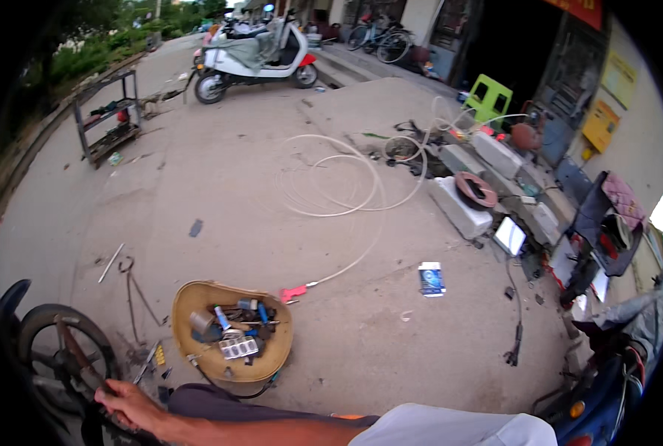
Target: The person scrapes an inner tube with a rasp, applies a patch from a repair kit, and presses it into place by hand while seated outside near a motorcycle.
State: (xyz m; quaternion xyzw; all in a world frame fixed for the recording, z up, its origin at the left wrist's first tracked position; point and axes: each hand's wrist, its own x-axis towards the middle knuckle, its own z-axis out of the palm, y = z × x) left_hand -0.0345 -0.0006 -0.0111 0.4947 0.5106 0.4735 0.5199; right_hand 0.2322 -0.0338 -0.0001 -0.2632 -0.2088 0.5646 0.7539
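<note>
My right hand point(129, 406) reaches across the lower left, its fingers closed round the end of a rusty brown metal bar point(78, 349). The bar lies against a black spoked wheel point(30, 343) with a dark tyre. My left hand is out of the picture. Beside my dark-trousered knee point(197, 401) sits an upturned yellow hard hat point(186, 343), holding several small tools and parts. Among these are a blue-and-white tube point(222, 317) and a silver blister strip point(239, 347). A red air blow gun point(294, 293) touches the hat's right rim.
A pale hose point(346, 214) coils across the concrete from the blow gun. Long-handled tongs point(132, 297) and a thin rod point(111, 262) lie left. A blue box point(432, 279) is right. White blocks point(459, 208), a green stool point(487, 100) and a white scooter point(257, 59) stand farther off.
</note>
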